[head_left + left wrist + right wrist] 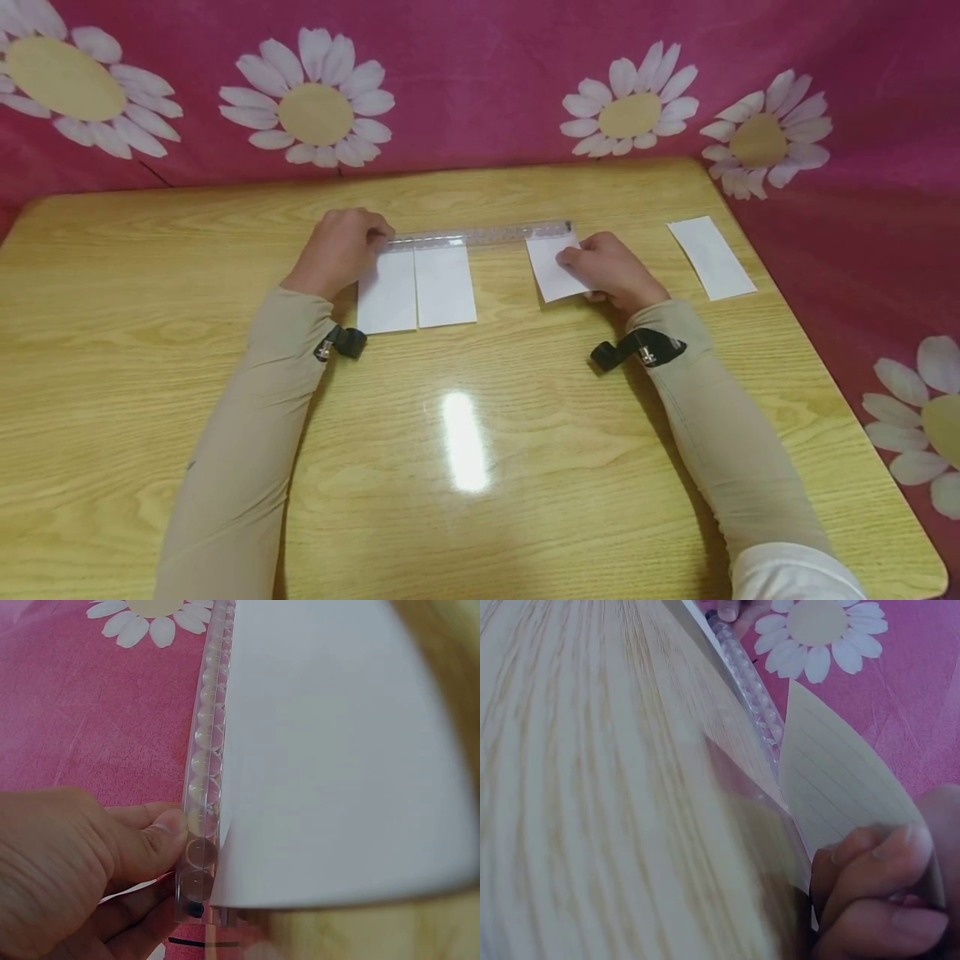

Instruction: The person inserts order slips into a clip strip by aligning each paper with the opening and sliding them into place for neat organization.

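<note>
A clear plastic ruler (495,236) with round bubble-like shapes along it lies across the far part of the table. My left hand (339,250) pinches its left end between thumb and fingers; the left wrist view shows the thumb on the ruler's edge (201,787). Two white paper pieces (386,292) (446,287) lie side by side along the ruler's near edge. Near its right end, my right hand (611,271) holds another white paper piece (549,268) with the thumb on top. The right wrist view shows faint lines on this paper's underside (832,780), with fingers curled beneath.
A further white paper piece (711,257) lies by the table's right edge. The wooden table (525,500) spreads toward me, with a bright reflection in its middle. A pink flowered cloth (480,92) hangs behind and to the right.
</note>
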Demonstrator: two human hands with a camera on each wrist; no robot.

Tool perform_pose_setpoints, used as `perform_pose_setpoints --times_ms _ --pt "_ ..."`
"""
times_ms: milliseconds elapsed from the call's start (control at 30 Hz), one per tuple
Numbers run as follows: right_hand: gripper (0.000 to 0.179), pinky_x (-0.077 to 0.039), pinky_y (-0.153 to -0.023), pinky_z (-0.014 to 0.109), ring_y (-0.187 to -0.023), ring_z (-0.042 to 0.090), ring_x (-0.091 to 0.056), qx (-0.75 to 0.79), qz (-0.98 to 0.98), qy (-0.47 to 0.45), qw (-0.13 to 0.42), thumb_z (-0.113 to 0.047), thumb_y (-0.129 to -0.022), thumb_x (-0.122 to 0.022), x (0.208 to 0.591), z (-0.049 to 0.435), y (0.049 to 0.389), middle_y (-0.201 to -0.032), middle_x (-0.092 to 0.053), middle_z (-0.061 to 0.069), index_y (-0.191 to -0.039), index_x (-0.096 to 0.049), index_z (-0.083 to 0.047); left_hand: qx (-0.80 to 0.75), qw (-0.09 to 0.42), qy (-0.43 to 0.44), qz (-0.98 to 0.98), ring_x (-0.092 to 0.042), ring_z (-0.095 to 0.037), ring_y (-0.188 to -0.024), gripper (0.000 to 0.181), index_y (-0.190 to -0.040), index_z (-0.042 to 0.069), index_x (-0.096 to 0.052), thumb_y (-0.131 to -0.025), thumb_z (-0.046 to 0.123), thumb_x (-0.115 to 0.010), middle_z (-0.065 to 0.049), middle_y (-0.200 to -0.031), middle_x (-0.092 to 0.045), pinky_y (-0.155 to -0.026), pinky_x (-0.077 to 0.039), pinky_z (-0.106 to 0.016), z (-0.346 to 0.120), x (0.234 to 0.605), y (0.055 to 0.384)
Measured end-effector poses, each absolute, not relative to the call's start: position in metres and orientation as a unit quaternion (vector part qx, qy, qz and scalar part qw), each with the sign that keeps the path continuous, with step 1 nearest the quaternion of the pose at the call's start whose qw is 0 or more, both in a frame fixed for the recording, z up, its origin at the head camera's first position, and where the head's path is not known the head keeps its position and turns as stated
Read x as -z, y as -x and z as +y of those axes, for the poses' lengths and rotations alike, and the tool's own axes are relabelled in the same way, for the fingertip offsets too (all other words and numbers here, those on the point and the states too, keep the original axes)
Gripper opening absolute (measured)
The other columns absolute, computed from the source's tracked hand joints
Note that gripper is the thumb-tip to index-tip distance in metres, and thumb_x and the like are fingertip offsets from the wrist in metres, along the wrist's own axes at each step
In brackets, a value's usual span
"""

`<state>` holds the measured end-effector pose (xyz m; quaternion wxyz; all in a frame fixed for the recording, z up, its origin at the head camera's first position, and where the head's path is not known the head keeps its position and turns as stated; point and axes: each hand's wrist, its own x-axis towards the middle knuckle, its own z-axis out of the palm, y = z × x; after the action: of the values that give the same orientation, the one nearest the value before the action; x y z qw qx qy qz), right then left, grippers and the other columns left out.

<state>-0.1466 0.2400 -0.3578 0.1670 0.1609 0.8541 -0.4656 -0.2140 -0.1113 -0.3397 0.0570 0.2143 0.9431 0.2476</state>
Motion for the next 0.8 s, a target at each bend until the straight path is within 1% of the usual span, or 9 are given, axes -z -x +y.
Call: perform_pose_setpoints --times_ms 133,233,300,433,533,667,800 --pt "0.029 -0.035 -0.044 0.021 -0.048 0.008 -0.044 0.470 0.853 -0.156 0.165 -0.026 -0.102 -0.055 0.358 0.238 0.147 -0.072 -0.061 -0.002 -0.106 -0.062 0.002 -0.249 0.058 -0.211 0.943 -0.063 -0.036 -0.121 0.027 -0.123 0.001 -0.074 -0.102 0.000 -0.056 -0.019 -0.129 -0.072 -0.111 -0.051 -0.051 -0.111 0.340 0.214" --pt "0.027 -0.035 -0.044 0.021 -0.047 0.008 -0.043 0.471 0.853 -0.153 0.165 -0.025 -0.101 -0.055 0.358 0.235 0.148 -0.068 -0.060 -0.003 -0.101 -0.063 0.001 -0.250 0.062 -0.208 0.944 -0.063 -0.036 -0.122 0.028 -0.124 0.001 -0.073 -0.103 0.001 -0.056 -0.019 -0.131 -0.071 -0.112 -0.051 -0.051 -0.111 0.339 0.214" --pt "0.027 -0.035 -0.044 0.021 -0.047 0.008 -0.044 0.469 0.854 -0.153 0.165 -0.025 -0.101 -0.055 0.358 0.234 0.149 -0.069 -0.060 -0.002 -0.100 -0.063 0.001 -0.249 0.063 -0.207 0.944 -0.063 -0.036 -0.122 0.028 -0.125 0.002 -0.073 -0.103 0.001 -0.057 -0.019 -0.131 -0.071 -0.112 -0.051 -0.051 -0.111 0.339 0.214" --pt "0.028 -0.037 -0.046 0.021 -0.051 0.008 -0.046 0.466 0.854 -0.159 0.170 -0.027 -0.102 -0.056 0.359 0.232 0.150 -0.078 -0.060 0.000 -0.106 -0.061 0.001 -0.247 0.062 -0.205 0.945 -0.063 -0.035 -0.121 0.028 -0.125 0.002 -0.073 -0.102 0.001 -0.056 -0.019 -0.131 -0.071 -0.112 -0.050 -0.050 -0.110 0.339 0.213" --pt "0.029 -0.038 -0.047 0.021 -0.052 0.009 -0.048 0.464 0.854 -0.160 0.172 -0.027 -0.102 -0.055 0.360 0.231 0.151 -0.081 -0.060 0.001 -0.109 -0.060 0.001 -0.247 0.062 -0.204 0.945 -0.062 -0.035 -0.122 0.029 -0.125 0.002 -0.073 -0.102 0.000 -0.056 -0.019 -0.131 -0.071 -0.113 -0.050 -0.050 -0.110 0.339 0.213" --pt "0.031 -0.039 -0.047 0.021 -0.053 0.010 -0.049 0.465 0.855 -0.152 0.171 -0.028 -0.103 -0.055 0.360 0.227 0.150 -0.079 -0.059 0.001 -0.110 -0.061 0.001 -0.246 0.063 -0.204 0.945 -0.062 -0.035 -0.122 0.029 -0.126 0.002 -0.073 -0.103 0.001 -0.056 -0.019 -0.132 -0.071 -0.113 -0.049 -0.051 -0.110 0.339 0.213" --pt "0.029 -0.039 -0.046 0.020 -0.051 0.009 -0.049 0.472 0.854 -0.143 0.168 -0.026 -0.102 -0.056 0.360 0.224 0.150 -0.075 -0.060 -0.001 -0.106 -0.064 0.001 -0.246 0.062 -0.206 0.945 -0.062 -0.036 -0.123 0.028 -0.126 0.002 -0.073 -0.103 0.002 -0.056 -0.019 -0.132 -0.071 -0.113 -0.050 -0.050 -0.111 0.339 0.213"
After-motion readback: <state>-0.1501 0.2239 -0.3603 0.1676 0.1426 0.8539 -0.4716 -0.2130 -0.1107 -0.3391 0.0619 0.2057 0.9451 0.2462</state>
